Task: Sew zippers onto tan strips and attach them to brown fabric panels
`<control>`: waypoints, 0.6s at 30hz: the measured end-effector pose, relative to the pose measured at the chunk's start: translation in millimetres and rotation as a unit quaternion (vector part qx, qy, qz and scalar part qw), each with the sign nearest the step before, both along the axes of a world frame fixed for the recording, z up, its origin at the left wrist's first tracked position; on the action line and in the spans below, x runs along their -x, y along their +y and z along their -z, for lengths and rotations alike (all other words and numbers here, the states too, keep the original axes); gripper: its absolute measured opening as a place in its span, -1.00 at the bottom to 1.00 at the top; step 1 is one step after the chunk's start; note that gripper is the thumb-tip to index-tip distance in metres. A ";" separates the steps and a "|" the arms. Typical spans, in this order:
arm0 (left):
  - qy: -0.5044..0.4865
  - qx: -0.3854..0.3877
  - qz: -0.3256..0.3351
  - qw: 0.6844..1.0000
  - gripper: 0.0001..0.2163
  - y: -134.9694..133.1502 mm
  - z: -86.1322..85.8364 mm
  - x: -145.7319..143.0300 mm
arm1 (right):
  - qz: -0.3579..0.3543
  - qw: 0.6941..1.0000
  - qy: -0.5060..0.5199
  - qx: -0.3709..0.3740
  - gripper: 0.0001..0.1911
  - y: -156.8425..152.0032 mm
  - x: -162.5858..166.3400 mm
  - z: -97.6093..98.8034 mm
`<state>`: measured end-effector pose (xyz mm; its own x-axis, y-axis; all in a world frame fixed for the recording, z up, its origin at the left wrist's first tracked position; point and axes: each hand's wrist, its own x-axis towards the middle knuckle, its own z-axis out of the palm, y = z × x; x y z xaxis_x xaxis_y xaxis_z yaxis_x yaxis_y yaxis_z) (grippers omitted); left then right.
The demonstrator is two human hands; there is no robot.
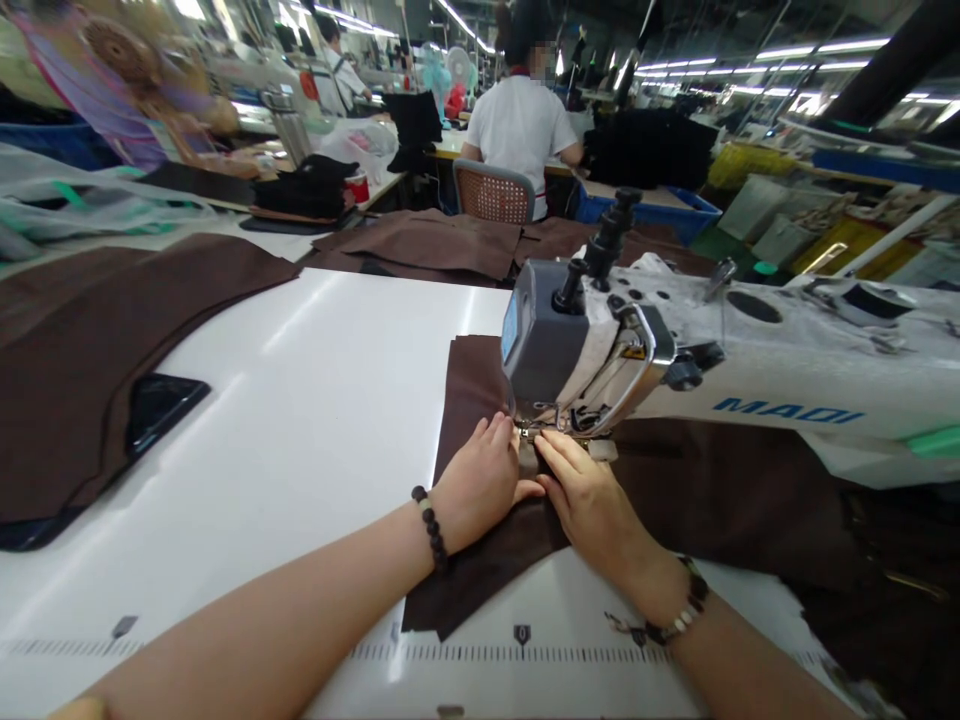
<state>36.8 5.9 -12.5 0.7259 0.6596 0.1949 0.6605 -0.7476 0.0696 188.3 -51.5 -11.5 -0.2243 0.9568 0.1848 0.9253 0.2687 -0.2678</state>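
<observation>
Dark brown fabric lies under the needle area of a white and grey sewing machine. My left hand rests flat on the cloth, left of the presser foot, with its fingers stretched forward. On the right side of the foot, my right hand presses on the same fabric, fingers extended towards the needle. The two thumbs nearly meet in front of the foot. The needle tip itself is too small to make out. Both wrists wear beaded bracelets.
Brown fabric pieces are stacked at the left over a black tray. More brown cloth lies along the table's far edge. A ruler scale runs along the near edge. A person in white sits ahead; another is at left.
</observation>
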 end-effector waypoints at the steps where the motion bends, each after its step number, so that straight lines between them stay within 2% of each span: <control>1: 0.003 0.000 0.001 1.000 -0.31 0.2 0.0 0.0 | 0.000 1.000 0.001 0.001 -0.58 0.2 0.0 -0.2; 9: 0.010 -0.004 0.007 1.000 -0.29 3.0 2.9 0.2 | 0.003 1.000 0.018 0.003 -0.59 0.6 -1.1 0.3; 14: 0.004 0.014 0.010 1.000 -0.33 5.7 0.5 0.5 | -0.002 1.000 0.025 0.003 -0.59 2.9 -1.1 0.1; 18: -0.003 0.026 0.008 1.000 -0.29 7.2 -2.3 0.1 | -0.004 1.000 0.029 -0.003 -0.60 4.4 -1.6 0.1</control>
<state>36.7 13.1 -10.2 0.7356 0.6570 0.1648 0.6477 -0.7535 0.1128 189.9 -47.1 -11.6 -0.2216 0.9536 0.2038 0.9061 0.2786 -0.3183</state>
